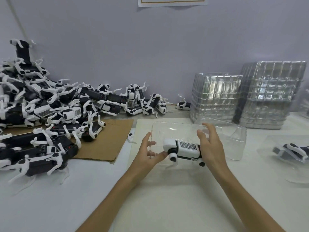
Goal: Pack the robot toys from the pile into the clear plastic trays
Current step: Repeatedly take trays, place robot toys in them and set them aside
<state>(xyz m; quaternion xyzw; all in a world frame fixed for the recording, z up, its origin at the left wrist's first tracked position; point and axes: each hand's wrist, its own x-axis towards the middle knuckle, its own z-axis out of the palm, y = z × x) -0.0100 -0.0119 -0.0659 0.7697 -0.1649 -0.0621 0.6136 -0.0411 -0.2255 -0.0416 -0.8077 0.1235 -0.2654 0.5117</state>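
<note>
At centre frame, the left hand [148,152] has its fingers spread, fingertips on the near-left edge of a clear tray [170,129] and the head of a white robot toy [183,149]. The right hand [211,144] is open too, fingers loosely curled against the toy's rear. The pile [41,111] fills the left; stacked trays [247,94] stand upper right. Bare table [50,198] lies below.

Black-and-white robot toy [183,150], clear tray [217,131], brown cardboard [107,141]
</note>
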